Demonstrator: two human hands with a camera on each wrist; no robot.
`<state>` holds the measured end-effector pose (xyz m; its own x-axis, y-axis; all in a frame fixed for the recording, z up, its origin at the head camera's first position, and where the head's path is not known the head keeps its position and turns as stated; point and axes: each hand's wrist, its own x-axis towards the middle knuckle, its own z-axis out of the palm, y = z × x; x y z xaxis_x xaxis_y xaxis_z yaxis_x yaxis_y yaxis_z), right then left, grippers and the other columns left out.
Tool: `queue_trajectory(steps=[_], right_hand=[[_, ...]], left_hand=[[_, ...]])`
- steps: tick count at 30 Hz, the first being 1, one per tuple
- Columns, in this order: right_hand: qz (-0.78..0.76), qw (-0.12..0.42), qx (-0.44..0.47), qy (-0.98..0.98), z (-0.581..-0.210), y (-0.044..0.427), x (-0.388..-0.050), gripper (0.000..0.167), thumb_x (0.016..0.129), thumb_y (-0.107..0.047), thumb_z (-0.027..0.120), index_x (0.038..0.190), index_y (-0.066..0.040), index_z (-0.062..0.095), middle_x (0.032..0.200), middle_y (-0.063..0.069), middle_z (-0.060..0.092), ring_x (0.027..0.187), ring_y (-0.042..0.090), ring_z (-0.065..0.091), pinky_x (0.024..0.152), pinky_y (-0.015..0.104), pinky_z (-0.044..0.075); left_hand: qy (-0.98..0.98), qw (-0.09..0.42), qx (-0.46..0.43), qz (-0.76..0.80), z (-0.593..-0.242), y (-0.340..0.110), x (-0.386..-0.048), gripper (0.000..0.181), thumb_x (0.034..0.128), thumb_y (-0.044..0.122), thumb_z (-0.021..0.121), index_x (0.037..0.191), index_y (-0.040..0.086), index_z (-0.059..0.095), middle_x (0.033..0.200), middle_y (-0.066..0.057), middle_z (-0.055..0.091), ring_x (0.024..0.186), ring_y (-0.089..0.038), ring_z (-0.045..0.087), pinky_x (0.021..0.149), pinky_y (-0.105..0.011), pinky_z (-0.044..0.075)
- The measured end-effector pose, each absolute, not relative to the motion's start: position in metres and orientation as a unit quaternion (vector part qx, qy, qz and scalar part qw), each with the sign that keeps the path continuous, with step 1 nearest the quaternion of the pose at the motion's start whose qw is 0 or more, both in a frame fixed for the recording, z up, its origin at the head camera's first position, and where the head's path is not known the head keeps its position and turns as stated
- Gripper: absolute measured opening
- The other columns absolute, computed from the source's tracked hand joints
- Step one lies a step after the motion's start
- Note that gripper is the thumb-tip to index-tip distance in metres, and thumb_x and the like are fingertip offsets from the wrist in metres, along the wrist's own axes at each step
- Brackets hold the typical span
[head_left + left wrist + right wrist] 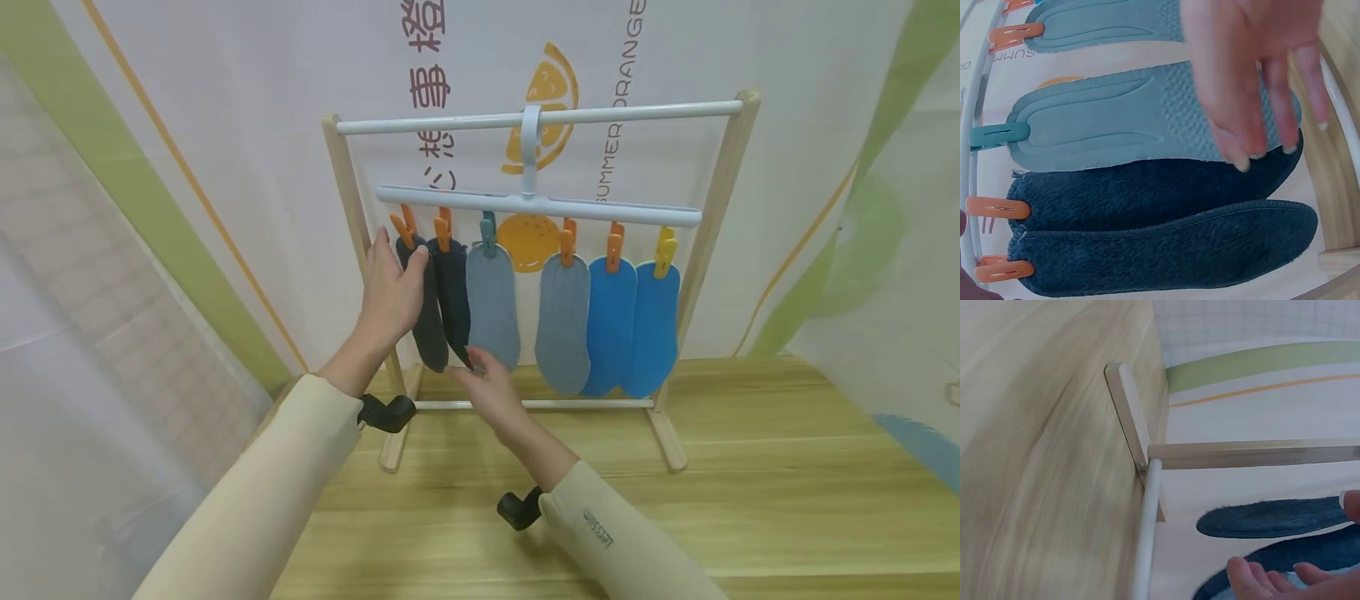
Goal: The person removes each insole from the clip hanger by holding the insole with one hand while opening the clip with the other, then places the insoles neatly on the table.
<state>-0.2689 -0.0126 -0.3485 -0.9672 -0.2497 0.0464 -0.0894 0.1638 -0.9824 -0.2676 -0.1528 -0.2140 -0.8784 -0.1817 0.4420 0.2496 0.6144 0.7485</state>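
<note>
Two dark, fuzzy insoles hang at the left: the outer insole [423, 308] and the inner insole [452, 292], each from an orange clothespin [443, 232]. My left hand [392, 287] is at the outer one's upper part, thumb in front and fingers spread by its edge; whether it bears on the insole is unclear. Low down, my right hand [491, 387] has its extended fingertips by the inner insole's lower end. In the left wrist view its fingers [1275, 106] overlap a light blue-grey insole [1097, 119]. Part of the right hand [1291, 584] shows in the right wrist view.
A white hanger [600, 208] hangs on a wooden rack [720, 192] standing on the wood-grain table [750, 500]. Further right hang another grey insole [564, 325] and two blue insoles [656, 333] on clothespins. A printed curtain [247, 83] is behind.
</note>
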Motion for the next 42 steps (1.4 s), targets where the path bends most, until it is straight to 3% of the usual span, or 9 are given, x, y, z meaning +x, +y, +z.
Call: queue_trajectory(steps=[5, 15, 22, 28, 35, 42], right_hand=[[-0.645, 0.089, -0.092, 0.753, -0.352, -0.026, -0.278, 0.067, 0.098, -0.034, 0.063, 0.156, -0.011, 0.037, 0.159, 0.014, 0.042, 0.148, 0.035, 0.040, 0.120, 0.053, 0.037], [-0.631, 0.088, -0.117, 0.762, -0.360, -0.045, -0.294, 0.057, 0.099, -0.022, 0.063, 0.150, -0.005, 0.044, 0.150, 0.021, 0.052, 0.138, 0.037, 0.052, 0.110, 0.050, 0.048], [-0.641, 0.067, -0.137, 0.752, -0.367, -0.064, -0.300, 0.041, 0.098, -0.009, 0.063, 0.138, 0.002, 0.057, 0.132, 0.024, 0.065, 0.127, 0.036, 0.062, 0.103, 0.047, 0.054], [-0.629, 0.026, -0.123, 0.767, -0.371, -0.068, -0.303, 0.034, 0.099, -0.011, 0.062, 0.132, -0.001, 0.065, 0.121, 0.021, 0.072, 0.118, 0.036, 0.067, 0.097, 0.046, 0.057], [-0.654, 0.034, -0.109, 0.748, -0.373, -0.064, -0.299, 0.031, 0.099, -0.013, 0.063, 0.126, 0.001, 0.068, 0.119, 0.022, 0.072, 0.107, 0.039, 0.070, 0.075, 0.030, 0.058], [-0.678, 0.010, -0.116, 0.726, -0.378, -0.057, -0.292, 0.028, 0.100, -0.015, 0.063, 0.122, 0.000, 0.070, 0.116, 0.021, 0.073, 0.102, 0.032, 0.071, 0.080, 0.032, 0.059]], left_hand=[[-0.863, 0.253, -0.019, -0.438, -0.207, -0.153, -0.268, 0.077, 0.1056, 0.040, 0.039, 0.162, 0.002, 0.002, 0.170, -0.018, 0.008, 0.158, -0.031, 0.013, 0.130, -0.049, 0.017], [-0.862, 0.255, -0.016, -0.438, -0.194, -0.152, -0.264, 0.075, 0.1065, 0.040, 0.035, 0.162, 0.002, 0.002, 0.170, -0.018, 0.008, 0.158, -0.032, 0.014, 0.130, -0.050, 0.017], [-0.868, 0.251, -0.016, -0.429, -0.192, -0.157, -0.262, 0.073, 0.1078, 0.040, 0.032, 0.161, -0.001, 0.003, 0.169, -0.020, 0.009, 0.159, -0.031, 0.013, 0.130, -0.049, 0.015], [-0.875, 0.245, -0.025, -0.417, -0.191, -0.157, -0.263, 0.065, 0.1086, 0.030, 0.027, 0.160, -0.003, 0.005, 0.169, -0.020, 0.010, 0.159, -0.030, 0.011, 0.131, -0.045, 0.014], [-0.878, 0.243, -0.013, -0.413, -0.189, -0.155, -0.263, 0.062, 0.1074, 0.024, 0.026, 0.161, -0.002, 0.007, 0.168, -0.020, 0.013, 0.158, -0.031, 0.015, 0.131, -0.044, 0.016], [-0.878, 0.240, -0.005, -0.413, -0.187, -0.155, -0.262, 0.062, 0.1076, 0.025, 0.026, 0.161, -0.001, 0.007, 0.169, -0.020, 0.012, 0.158, -0.032, 0.015, 0.131, -0.046, 0.016]])
